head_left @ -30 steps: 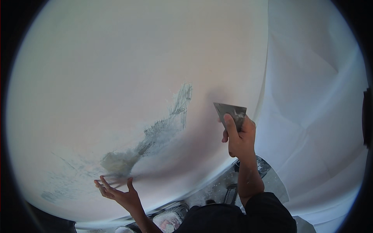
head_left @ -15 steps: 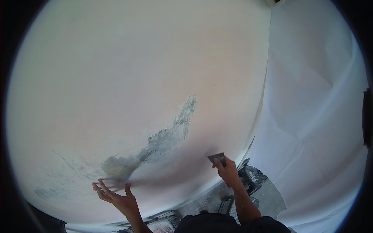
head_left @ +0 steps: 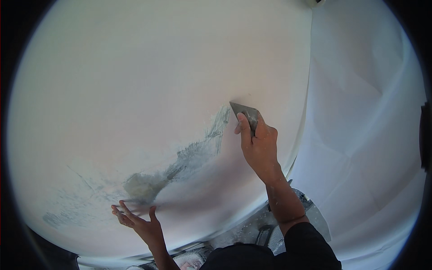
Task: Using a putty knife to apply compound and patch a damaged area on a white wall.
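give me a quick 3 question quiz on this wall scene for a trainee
1. True or false: the right hand presses a scraper against the wall.
2. Where does the left hand rest?
A. flat on the wall below the grey patch
B. on the scraper
C. on the white sheet
3. Fill in: the scraper blade sits at the ____ end of the grey patch.

Key
1. True
2. A
3. upper
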